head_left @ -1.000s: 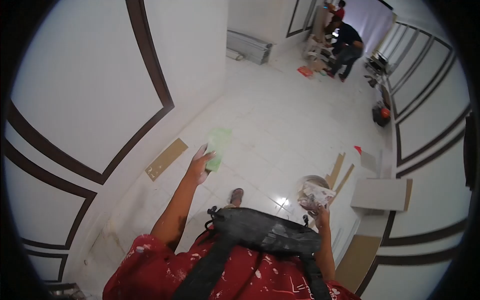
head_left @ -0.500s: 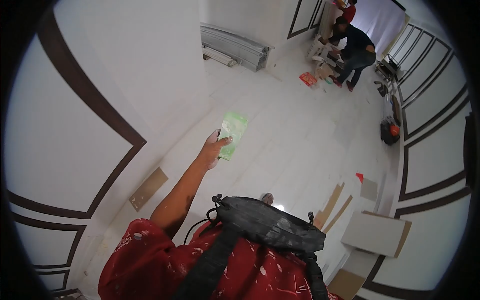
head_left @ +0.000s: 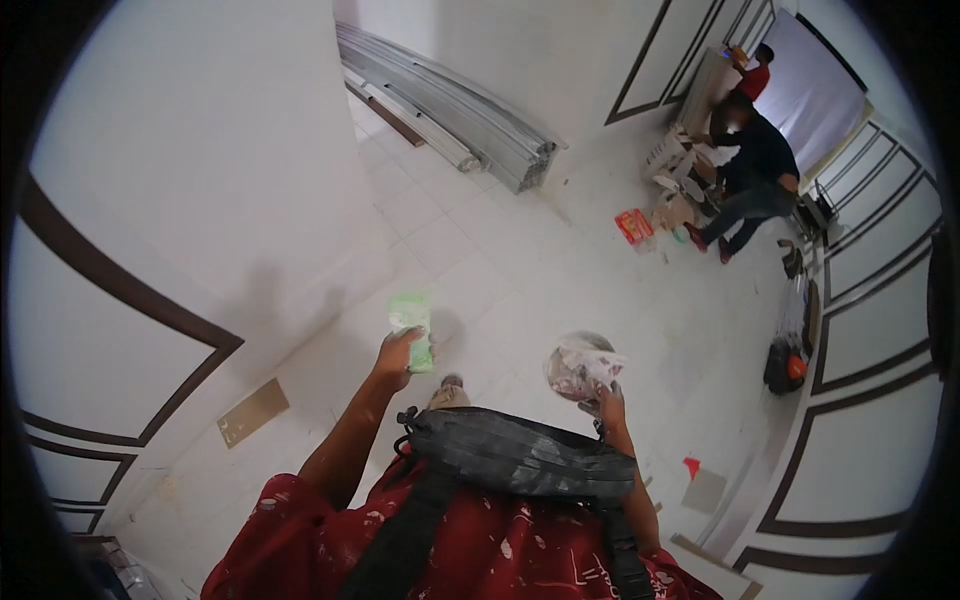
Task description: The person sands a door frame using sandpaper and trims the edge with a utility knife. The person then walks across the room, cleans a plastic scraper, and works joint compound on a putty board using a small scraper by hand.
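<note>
My left hand (head_left: 400,356) is closed around a flat green rectangular piece (head_left: 411,318) smeared with white, its thumb across the face. I cannot make out exactly what kind of tool it is. My right hand (head_left: 611,402) grips the near right edge of a round, whitish, stained bucket (head_left: 556,372). Something pale and crumpled, like a plastic bag or cloth, shows at the bucket's top. The two hands are well apart, in front of my body.
A black bag (head_left: 520,455) hangs across my chest. A white wall (head_left: 220,130) with brown trim rises at left. Long metal profiles (head_left: 470,110) lie at the back. A person (head_left: 760,160) bends over by a red packet (head_left: 633,228). A cardboard piece (head_left: 253,412) lies at left.
My right hand has come into view with the bucket. My left hand, holding the green piece, has moved lower and to the left in view. The camera view has shifted.
</note>
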The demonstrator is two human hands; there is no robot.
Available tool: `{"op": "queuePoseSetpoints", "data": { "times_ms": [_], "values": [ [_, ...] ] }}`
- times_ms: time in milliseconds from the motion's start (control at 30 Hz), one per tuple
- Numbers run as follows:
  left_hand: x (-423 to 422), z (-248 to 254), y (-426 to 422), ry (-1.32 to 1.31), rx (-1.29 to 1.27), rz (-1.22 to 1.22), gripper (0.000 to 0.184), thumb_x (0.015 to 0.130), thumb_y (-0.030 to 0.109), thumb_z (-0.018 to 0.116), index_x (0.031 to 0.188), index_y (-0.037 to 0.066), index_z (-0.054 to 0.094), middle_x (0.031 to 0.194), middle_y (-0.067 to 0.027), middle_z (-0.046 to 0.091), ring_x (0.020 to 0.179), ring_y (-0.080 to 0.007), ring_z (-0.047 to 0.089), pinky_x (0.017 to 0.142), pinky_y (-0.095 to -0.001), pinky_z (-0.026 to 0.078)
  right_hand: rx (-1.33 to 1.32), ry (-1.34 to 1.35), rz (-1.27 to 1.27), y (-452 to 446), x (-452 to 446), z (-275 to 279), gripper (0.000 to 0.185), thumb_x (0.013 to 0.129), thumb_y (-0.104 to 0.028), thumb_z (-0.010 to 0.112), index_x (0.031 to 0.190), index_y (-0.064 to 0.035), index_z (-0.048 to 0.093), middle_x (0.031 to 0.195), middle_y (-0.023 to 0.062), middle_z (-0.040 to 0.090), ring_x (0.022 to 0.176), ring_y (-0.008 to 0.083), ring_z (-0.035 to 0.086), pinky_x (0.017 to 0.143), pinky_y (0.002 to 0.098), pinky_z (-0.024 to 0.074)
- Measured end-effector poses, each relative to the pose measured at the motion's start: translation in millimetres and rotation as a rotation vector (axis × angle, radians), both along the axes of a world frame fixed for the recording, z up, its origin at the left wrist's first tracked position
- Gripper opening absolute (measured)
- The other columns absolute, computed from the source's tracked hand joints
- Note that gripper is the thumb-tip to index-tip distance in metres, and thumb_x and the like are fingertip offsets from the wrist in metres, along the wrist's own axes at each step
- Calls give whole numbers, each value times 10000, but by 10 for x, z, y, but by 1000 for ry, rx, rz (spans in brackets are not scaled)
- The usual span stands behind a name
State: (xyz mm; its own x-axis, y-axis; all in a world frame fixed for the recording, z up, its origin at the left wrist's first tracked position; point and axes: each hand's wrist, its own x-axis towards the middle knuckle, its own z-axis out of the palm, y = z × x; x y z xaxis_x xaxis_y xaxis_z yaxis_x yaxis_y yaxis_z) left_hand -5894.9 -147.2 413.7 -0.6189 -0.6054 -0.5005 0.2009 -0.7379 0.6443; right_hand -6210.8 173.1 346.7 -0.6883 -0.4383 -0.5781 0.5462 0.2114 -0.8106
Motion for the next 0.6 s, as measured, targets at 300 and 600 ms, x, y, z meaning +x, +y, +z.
{"op": "queuePoseSetpoints", "data": {
  "times_ms": [300,600],
  "values": [
    [-1907,-596,-2386,-13,86,9,251,923,222,578,1108,77,492,927,-115,606,773,-234,625,701,-407,548,-118,-119,-62,-2387,-1623,-254,364,960,-181,464,1289,-26,452,1187,157,582,981,318,649,698,463,587],
    [-4081,-381,-4663,-68,59,-86,223,939,252,551,1089,96,497,909,-104,606,783,-232,620,739,-394,535,-201,155,119,-4028,-3284,-1505,405,962,-160,434,1353,-74,377,1295,136,540,1082,325,608,802,496,560]
  ]
}}
